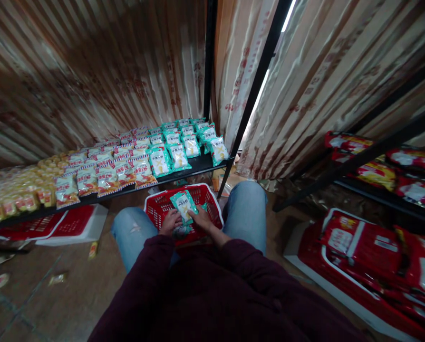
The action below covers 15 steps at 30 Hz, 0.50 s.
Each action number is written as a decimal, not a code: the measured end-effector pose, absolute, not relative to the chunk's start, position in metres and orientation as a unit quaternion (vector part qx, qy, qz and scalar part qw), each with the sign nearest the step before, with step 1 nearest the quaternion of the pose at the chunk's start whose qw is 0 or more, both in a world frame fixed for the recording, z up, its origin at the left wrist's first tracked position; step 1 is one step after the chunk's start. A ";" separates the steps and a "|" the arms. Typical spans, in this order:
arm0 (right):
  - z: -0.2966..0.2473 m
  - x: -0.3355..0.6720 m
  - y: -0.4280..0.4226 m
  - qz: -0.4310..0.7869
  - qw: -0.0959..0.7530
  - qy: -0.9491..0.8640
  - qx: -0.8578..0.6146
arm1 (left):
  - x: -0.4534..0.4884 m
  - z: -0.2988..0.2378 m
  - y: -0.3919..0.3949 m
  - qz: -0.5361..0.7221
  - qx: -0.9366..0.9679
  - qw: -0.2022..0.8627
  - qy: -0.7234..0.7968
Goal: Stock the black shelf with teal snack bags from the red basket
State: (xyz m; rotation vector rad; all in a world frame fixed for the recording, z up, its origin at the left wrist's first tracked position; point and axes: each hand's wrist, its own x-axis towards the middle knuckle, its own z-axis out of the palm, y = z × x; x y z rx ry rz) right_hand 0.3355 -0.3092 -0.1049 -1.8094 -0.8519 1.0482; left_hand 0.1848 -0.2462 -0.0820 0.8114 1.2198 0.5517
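Observation:
Over a red plastic basket between my knees, I hold a green-and-white snack bag, its printed front facing up. My right hand is closed on the bag's lower right, with the thumb on its front. At the lower left edge, my left hand has its fingers curled against the same bag; its grip is partly hidden. More green packaging lies below in the basket, partly covered by my hands. Matching green snack bags stand in rows on the black shelf ahead.
Left along the shelf are striped snack bags and small yellow packs. Another red basket sits beneath. Small packets lie on the floor. At right, red bags fill a basket beside a black rack.

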 end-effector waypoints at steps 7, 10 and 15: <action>-0.099 0.317 -0.305 0.435 0.433 -0.439 -0.656 | 0.186 -0.067 -0.252 0.250 0.336 0.753 0.508; -0.101 0.315 -0.305 0.448 0.456 -0.434 -0.634 | 0.184 -0.064 -0.251 0.258 0.314 0.765 0.499; -0.104 0.321 -0.301 0.455 0.490 -0.396 -0.630 | 0.181 -0.060 -0.245 0.262 0.267 0.784 0.496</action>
